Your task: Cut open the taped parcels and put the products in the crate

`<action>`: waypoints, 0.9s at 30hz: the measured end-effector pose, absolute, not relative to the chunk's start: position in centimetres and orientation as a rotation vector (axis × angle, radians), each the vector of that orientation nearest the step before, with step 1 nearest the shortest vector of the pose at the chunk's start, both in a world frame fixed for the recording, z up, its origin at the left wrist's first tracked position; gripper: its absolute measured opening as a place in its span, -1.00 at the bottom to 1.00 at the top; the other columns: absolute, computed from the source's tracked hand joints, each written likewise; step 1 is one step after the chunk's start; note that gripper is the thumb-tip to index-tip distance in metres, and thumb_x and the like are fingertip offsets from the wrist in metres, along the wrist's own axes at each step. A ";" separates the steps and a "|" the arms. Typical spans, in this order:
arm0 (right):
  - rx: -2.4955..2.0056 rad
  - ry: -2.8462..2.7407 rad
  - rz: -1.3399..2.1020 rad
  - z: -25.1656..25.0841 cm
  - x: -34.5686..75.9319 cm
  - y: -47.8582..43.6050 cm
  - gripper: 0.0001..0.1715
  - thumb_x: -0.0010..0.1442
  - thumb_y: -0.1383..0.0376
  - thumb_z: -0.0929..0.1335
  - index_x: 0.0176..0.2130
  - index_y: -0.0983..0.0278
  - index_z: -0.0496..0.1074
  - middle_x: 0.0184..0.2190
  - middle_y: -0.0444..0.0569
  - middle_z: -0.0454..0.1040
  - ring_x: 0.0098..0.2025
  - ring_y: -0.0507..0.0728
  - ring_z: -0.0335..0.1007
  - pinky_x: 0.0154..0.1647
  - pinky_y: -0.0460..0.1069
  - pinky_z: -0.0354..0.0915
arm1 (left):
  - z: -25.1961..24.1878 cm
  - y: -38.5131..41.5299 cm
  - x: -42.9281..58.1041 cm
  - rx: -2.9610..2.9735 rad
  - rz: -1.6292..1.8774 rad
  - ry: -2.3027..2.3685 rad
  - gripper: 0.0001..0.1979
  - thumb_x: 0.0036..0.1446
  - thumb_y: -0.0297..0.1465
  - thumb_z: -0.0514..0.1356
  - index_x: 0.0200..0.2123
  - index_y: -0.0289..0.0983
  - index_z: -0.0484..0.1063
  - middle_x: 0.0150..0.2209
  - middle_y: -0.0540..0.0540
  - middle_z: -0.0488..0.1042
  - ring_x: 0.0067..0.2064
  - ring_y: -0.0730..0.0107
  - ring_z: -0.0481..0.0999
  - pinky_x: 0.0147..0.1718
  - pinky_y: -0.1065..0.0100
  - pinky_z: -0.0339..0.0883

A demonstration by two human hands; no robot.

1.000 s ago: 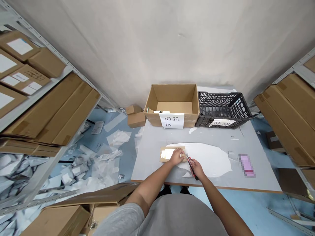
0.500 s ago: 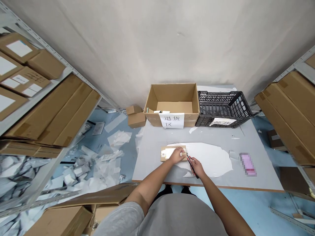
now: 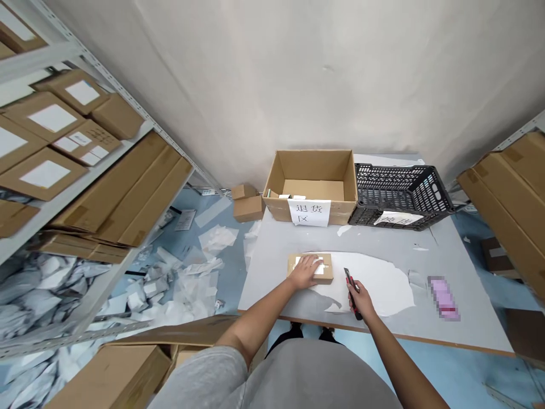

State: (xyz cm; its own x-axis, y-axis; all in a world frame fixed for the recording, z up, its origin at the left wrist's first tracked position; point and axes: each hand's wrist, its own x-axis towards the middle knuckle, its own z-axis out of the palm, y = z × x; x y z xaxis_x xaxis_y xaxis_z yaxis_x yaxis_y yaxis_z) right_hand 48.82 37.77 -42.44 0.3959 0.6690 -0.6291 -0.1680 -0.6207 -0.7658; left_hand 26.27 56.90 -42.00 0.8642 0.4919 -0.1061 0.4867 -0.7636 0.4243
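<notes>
- The left hand lies palm down across the top of a small cardboard box, its fingers reaching over a white label; the thumb is too poorly seen to tell whether the hand clamps the box or merely rests on it.
- That box sits near the middle front of the grey table, its right end overlapping a large white sheet.
- The right hand is closed around a black-and-red cutter, held over the sheet with its narrow metallic end pointing away from the person; it is apart from the box, just to the right of it.
- At the back of the table stands an open carton with a white paper sign on its front (a few small items lie inside, along the near left).
- Beside it, to the right, is a black plastic crate, its slatted front bearing another written label.
- A pixelated pink object lies at the right of the table, beyond the sheet.
- Wrappers and paper scraps litter the blue floor on the left.
</notes>
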 end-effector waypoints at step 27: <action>-1.768 -0.780 1.354 -39.3 49.7 48.8 -0.45 -0.02 0.27 0.51 -0.02 0.18 0.40 -0.02 0.01 0.69 -0.09 0.26 0.66 -0.63 -0.13 0.35 | -43.5 49.7 28.7 1.617 0.018 1.437 -0.27 0.03 -0.32 0.43 0.24 -0.22 0.26 0.10 -0.32 0.52 0.04 -0.12 0.58 -0.07 0.09 0.46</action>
